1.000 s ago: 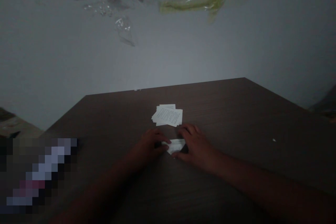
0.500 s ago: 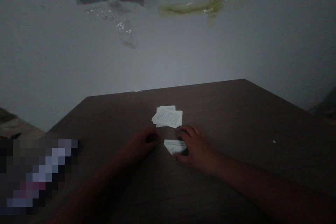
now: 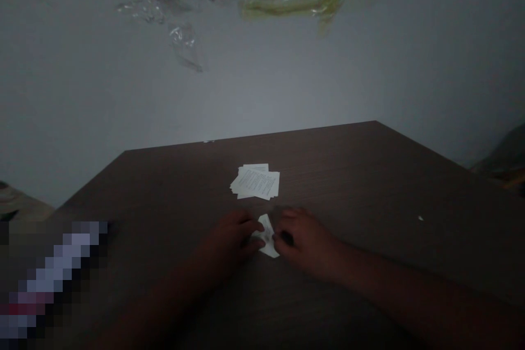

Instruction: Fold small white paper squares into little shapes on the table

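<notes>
Paper (image 3: 268, 238) (folded), fingers (image 3: 255, 225) either side; slips (image 3: 259, 182) beyond

The left hand (image 3: 235, 235) hides part of one paper (image 3: 268, 236); print (image 3: 251, 179) on the stack (image 3: 256, 184) is unreadably small.

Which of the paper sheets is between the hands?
The separate angular paper, with the left hand and the right hand on either side; the other sheets lie overlapping in the pile beyond, nearer the wall.
</notes>
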A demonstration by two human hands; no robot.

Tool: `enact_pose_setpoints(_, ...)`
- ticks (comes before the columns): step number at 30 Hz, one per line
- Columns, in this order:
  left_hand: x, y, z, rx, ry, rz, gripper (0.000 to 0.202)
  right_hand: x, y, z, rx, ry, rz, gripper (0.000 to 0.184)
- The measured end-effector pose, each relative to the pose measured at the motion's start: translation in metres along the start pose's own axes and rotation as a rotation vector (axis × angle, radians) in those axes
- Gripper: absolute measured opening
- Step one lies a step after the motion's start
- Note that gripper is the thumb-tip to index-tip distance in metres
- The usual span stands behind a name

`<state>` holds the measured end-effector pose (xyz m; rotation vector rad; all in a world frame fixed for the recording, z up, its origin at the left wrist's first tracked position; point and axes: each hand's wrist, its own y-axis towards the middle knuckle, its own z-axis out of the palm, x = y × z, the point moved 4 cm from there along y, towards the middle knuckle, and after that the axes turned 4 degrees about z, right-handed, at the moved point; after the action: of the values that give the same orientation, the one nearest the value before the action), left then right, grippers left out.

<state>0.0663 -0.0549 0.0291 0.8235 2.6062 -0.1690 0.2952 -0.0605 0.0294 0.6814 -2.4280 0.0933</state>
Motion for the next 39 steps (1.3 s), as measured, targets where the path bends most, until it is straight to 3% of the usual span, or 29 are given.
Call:
enact_pose_setpoints(7,-0.001,-0.005,-0.004,0.025,-0.073,0.106,0.035,-0.005,0.007,-0.013,-0.039,0.117,-0.159,0.017)
enact_pose_setpoints(12,0.003,-0.003,-0.004,0.058,-0.034,0.181,0.040,-0.004,0.005,-0.015,0.092,0.023,-0.272,0.024)
enact_pose_setpoints(17,0.008,-0.002,-0.001,0.037,0.098,0.197,0.046,0.002,-0.003,-0.015,0.148,-0.078,-0.283,0.011)
enact_pose_setpoints(25,-0.023,-0.016,-0.031,0.092,0.031,0.182,0.034,0.003,-0.006,-0.013,0.148,-0.130,-0.289,0.022)
enact_pose_setpoints(33,-0.004,-0.006,-0.004,0.085,0.051,0.303,0.032,0.004,-0.005,-0.013,0.165,-0.104,-0.308,0.027)
enact_pose_setpoints(39,-0.016,-0.011,-0.015,0.093,-0.025,0.294,0.022,-0.002,-0.003,-0.011,0.142,-0.108,-0.322,0.025)
